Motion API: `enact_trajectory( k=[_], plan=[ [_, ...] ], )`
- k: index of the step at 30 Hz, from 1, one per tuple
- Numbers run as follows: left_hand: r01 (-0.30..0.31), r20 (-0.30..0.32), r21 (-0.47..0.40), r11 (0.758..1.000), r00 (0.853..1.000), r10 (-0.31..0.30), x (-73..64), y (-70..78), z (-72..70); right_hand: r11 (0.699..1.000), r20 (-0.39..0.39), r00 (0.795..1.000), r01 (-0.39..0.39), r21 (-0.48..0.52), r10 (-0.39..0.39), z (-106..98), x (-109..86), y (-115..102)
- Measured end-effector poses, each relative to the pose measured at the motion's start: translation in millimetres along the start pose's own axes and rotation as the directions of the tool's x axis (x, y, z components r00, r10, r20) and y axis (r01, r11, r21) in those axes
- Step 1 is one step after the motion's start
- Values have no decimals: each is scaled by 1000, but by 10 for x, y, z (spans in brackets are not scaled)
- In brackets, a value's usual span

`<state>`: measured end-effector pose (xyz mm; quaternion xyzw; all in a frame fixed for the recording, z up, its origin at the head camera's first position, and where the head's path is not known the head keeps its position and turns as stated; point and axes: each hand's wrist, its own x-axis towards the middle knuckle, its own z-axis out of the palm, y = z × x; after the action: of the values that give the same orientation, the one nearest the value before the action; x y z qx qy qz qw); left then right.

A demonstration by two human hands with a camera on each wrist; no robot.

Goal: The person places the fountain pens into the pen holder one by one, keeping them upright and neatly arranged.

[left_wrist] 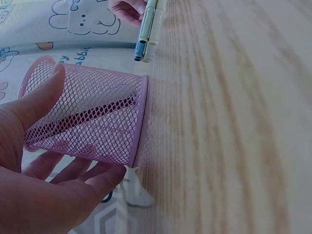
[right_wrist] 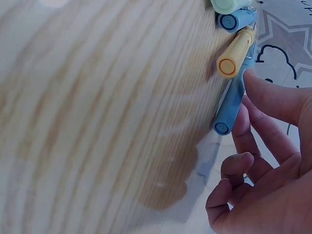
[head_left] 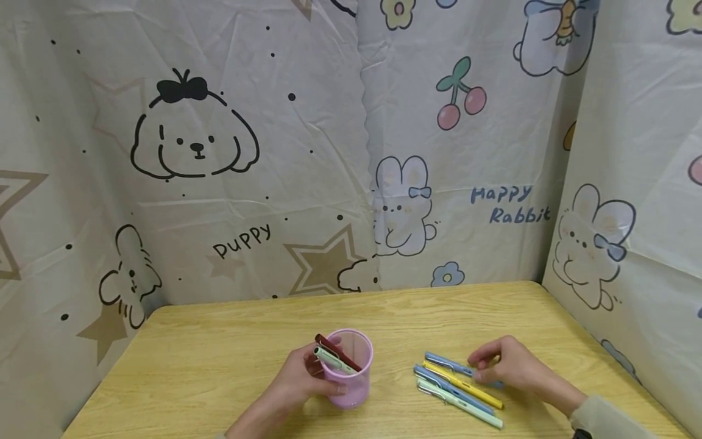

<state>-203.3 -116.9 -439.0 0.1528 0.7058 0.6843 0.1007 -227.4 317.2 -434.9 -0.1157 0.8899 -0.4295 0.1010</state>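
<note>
My left hand [head_left: 296,377] grips a pink mesh pen cup [head_left: 352,390] standing upright on the table, thumb on the near side and fingers around the far side. Inside lean a dark red pen [head_left: 342,355] and a pale green pen [head_left: 330,358], their clipped ends at the rim. Over to the right, my right hand [head_left: 514,367] pinches a blue pen [right_wrist: 230,109] between thumb and fingers, the farthest of a small group. Beside it on the table lie a yellow pen [head_left: 467,386], a second blue pen [head_left: 451,388] and a light green pen [head_left: 466,403].
The wood-grain table [head_left: 230,347] reaches back to a printed cloth [head_left: 307,152] hung behind and along both sides. Bare tabletop separates the cup from the loose pens.
</note>
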Motion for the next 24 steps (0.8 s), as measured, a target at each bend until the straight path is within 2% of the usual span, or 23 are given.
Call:
enact_trajectory(
  k=[12,24],
  plan=[
    [-5,9,-21,1000,1000,5,15,-10,-5,999,-16,999,-41,-15,40,57,50,-29],
    [-10,13,-20,1000,1000,10,16,-8,-2,1000,-4,1000,-12,-15,12,-20,-14,25]
  ],
)
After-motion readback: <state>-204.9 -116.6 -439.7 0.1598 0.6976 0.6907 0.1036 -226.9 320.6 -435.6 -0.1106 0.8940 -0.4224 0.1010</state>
